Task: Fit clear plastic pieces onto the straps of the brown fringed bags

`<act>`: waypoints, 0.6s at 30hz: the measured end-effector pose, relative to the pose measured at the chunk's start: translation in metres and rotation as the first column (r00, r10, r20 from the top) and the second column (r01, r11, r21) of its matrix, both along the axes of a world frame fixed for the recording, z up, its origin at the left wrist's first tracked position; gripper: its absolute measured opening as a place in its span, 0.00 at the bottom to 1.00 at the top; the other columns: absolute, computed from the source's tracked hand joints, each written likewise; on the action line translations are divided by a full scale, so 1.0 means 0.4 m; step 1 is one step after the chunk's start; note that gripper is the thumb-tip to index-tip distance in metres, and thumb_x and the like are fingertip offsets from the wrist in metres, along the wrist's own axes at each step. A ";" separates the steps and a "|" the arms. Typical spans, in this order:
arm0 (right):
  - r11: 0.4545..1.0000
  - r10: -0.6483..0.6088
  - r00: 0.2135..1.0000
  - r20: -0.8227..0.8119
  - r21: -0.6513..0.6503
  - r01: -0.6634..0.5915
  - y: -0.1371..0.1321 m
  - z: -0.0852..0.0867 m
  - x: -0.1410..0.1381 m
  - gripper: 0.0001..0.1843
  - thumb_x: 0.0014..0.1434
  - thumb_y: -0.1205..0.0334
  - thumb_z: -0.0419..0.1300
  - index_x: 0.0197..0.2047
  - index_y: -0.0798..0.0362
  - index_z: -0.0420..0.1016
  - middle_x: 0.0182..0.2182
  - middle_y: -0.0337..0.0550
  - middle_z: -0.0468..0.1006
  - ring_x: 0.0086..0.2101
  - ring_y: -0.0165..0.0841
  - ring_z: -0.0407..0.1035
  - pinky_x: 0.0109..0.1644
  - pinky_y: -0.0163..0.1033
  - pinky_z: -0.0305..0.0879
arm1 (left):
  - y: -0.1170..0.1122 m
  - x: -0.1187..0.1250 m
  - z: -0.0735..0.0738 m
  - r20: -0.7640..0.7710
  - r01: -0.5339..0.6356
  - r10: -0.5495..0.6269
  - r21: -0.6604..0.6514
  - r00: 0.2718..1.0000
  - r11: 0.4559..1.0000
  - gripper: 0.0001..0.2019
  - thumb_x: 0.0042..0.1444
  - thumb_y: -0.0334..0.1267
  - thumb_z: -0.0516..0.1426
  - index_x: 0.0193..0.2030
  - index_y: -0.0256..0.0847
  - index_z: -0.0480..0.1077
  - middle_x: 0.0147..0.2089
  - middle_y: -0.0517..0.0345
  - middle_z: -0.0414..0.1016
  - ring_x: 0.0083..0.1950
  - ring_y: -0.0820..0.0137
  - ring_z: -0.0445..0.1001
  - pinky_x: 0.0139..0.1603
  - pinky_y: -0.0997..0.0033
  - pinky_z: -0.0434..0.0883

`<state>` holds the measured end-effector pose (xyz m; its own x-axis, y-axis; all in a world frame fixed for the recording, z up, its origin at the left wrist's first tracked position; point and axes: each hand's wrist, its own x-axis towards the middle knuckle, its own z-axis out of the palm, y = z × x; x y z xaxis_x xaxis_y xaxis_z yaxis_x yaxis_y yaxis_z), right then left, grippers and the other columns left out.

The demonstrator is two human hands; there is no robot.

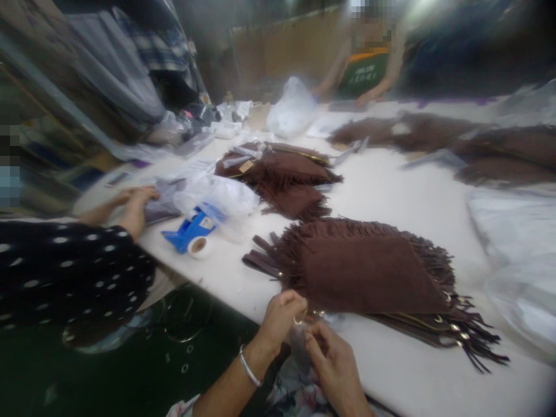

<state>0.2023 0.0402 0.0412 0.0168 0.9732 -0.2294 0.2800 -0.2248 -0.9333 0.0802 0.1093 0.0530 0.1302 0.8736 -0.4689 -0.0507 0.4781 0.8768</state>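
Observation:
A stack of brown fringed suede-like bags [369, 272] lies on the white table just beyond my hands, with gold-coloured hardware along its lower right edge. Pinched in the fingers of my left hand [278, 321], at the near table edge, is a small gold-coloured ring [299, 317]. Right beside it my right hand [332, 359] is closed, thumb and forefinger together, on a greyish translucent piece [298, 343] hanging below the ring. This piece is blurred, and I cannot make out whether it is joined to the ring.
A blue tape dispenser [191, 229] with a white roll stands left of the stack. More brown fringed bags [282, 168] lie behind it. A co-worker's hands [136, 205] rest on a plastic-wrapped package at left. Another person [365, 69] stands across the table [386, 194].

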 end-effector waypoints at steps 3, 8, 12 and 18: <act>0.998 -0.003 0.999 -0.032 -0.065 0.000 -0.009 -0.014 -0.002 0.14 0.59 0.53 0.55 0.25 0.50 0.65 0.19 0.33 0.66 0.21 0.30 0.61 0.26 0.33 0.54 | 0.001 0.008 0.009 0.047 -0.025 0.026 -0.027 0.999 0.999 0.11 0.49 0.44 0.61 0.26 0.40 0.67 0.23 0.62 0.69 0.28 0.69 0.71 0.32 0.72 0.66; 0.975 -0.082 0.965 -0.249 -0.220 0.026 -0.010 -0.039 -0.009 0.16 0.56 0.49 0.57 0.25 0.51 0.64 0.16 0.31 0.64 0.19 0.27 0.58 0.22 0.31 0.52 | -0.017 0.003 0.003 0.192 -0.025 0.045 -0.102 0.980 0.994 0.14 0.53 0.49 0.60 0.35 0.39 0.69 0.28 0.61 0.72 0.32 0.68 0.74 0.33 0.72 0.66; 0.942 -0.194 0.903 -0.383 -0.330 0.062 0.005 -0.042 -0.009 0.18 0.53 0.46 0.60 0.25 0.51 0.65 0.13 0.29 0.63 0.15 0.24 0.53 0.19 0.29 0.48 | -0.040 -0.023 -0.001 0.226 0.031 -0.013 -0.077 0.974 0.997 0.18 0.60 0.52 0.54 0.40 0.36 0.72 0.36 0.53 0.75 0.36 0.68 0.73 0.35 0.73 0.66; 0.947 -0.206 0.879 -0.429 -0.314 0.069 0.014 -0.042 -0.023 0.19 0.55 0.44 0.60 0.26 0.51 0.65 0.13 0.29 0.63 0.15 0.24 0.55 0.19 0.29 0.49 | -0.087 -0.063 0.020 0.322 0.123 -0.081 -0.114 0.943 0.986 0.21 0.59 0.49 0.57 0.53 0.38 0.69 0.40 0.52 0.75 0.38 0.67 0.73 0.39 0.70 0.67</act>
